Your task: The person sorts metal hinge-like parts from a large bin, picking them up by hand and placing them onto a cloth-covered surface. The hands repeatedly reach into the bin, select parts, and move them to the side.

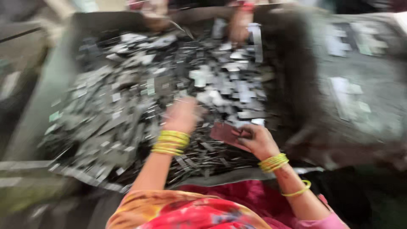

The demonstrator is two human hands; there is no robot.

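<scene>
Head view, motion-blurred. A large heap of grey metal scraps (169, 93), flat plates and strips, fills the centre and left of the frame and lies on a dark sheet (296, 85) that extends to the right edge.

Left hand (182, 113): at frame centre, reaching into the heap, touching the pieces; blur hides whether its fingers are apart or together. Stacked yellow bangles (170, 142) sit on the wrist.

Right hand (256, 140): lower centre-right, fingers closed on a flat reddish-brown plate (227, 133), which is held just above the near edge of the heap. Yellow bangles also ring this wrist.

Upper edge of frame: another person's hand (238, 27) rests on the far side of the heap.

Bottom centre: pink and orange garment (199, 210).
</scene>
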